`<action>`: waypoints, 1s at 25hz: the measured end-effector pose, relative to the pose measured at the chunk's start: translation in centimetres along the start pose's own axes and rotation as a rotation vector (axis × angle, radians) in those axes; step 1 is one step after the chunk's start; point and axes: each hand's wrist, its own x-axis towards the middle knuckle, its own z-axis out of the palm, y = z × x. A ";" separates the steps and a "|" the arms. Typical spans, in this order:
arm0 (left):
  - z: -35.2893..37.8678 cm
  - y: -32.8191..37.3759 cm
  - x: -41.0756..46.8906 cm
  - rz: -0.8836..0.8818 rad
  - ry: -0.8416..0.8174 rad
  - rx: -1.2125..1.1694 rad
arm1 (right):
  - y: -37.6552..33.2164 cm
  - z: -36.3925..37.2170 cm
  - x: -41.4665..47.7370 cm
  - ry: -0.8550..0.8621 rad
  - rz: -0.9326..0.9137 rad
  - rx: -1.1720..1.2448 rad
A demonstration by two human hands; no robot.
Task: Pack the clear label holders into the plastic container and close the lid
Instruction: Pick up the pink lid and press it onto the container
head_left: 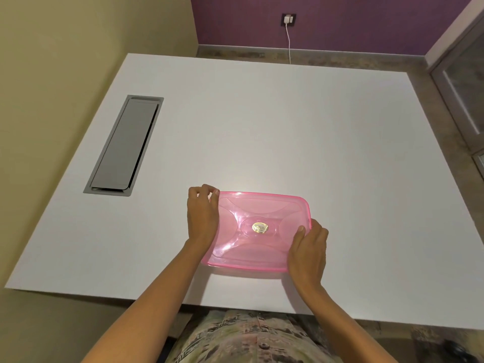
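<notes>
I have the pink container (258,231) on the white bench (288,121), near its front edge, lid (262,208) on. My left hand (201,218) pinches the lid's far-left corner; my right hand (309,251) clamps the near-right corner, thumb on top. I judge I'm pressing the lid home, so I'd work round the rim, corner by corner, steadying the box. Through the tinted plastic I can't make out any holders inside.

We cannot read the gold sticker (260,228) at center frame; the pink lid (251,218) hides whatever lies beneath it.
</notes>
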 end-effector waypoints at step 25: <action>1.3 -0.2 1.0 0.051 -0.056 0.243 | -4.2 2.2 11.5 -0.270 0.160 -0.124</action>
